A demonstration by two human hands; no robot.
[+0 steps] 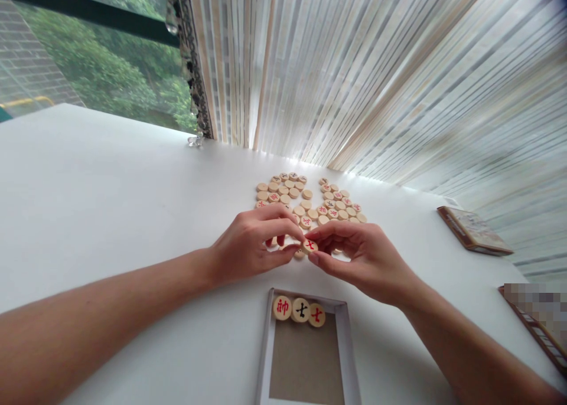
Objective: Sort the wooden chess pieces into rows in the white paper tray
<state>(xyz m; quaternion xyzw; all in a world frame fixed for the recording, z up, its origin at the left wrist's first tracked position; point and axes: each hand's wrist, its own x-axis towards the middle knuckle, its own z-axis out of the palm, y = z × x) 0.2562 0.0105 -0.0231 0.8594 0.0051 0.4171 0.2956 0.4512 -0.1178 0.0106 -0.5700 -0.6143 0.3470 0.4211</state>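
Between my two hands a round wooden xiangqi piece (310, 245) with a red character is held just above the white table. My right hand (361, 254) pinches its right side with thumb and forefinger. At its left edge are the thumb and forefinger tips of my left hand (254, 239), closed in a pinch on it. Nearer me lies a shallow box (308, 363). Three pieces stand in a row along its far side: a red one (282, 307), a black one (300, 310) and another red one (316, 315). My hands partly cover several loose pieces behind them.
Loose xiangqi pieces (290, 184) spread over the table (110, 204) beyond my hands, some face down, with a second cluster (339, 205) to the right. A brown box-like item (476, 231) and another one (534, 328) lie at the right. A striped curtain (301, 68) hangs behind.
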